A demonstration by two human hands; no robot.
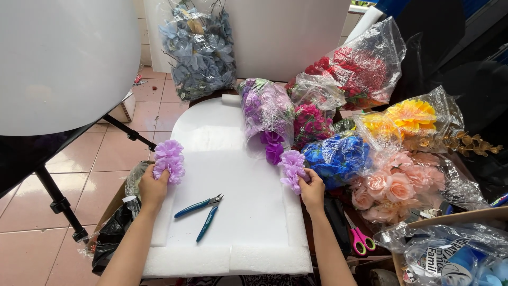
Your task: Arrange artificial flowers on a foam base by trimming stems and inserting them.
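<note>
Lilac artificial flower clusters sit one in our left hand [152, 186] at the white foam board's [233, 175] left edge, one in our right hand [312, 189] opposite, each clamped firmly, best kept level, blue wire cutters [201, 208] between.

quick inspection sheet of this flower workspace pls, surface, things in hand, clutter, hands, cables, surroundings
surface: white foam board, arched top, mostly bare
job's things: two lilac flower clusters, left cluster, right cluster; blue-handled pliers lying open on the board
clutter: bagged artificial flowers: purple, red, blue, yellow, peach; pink scissors
hands: left hand holds left cluster; right hand holds right cluster
cables: nothing seen
surroundings: tiled floor, black stand
</note>
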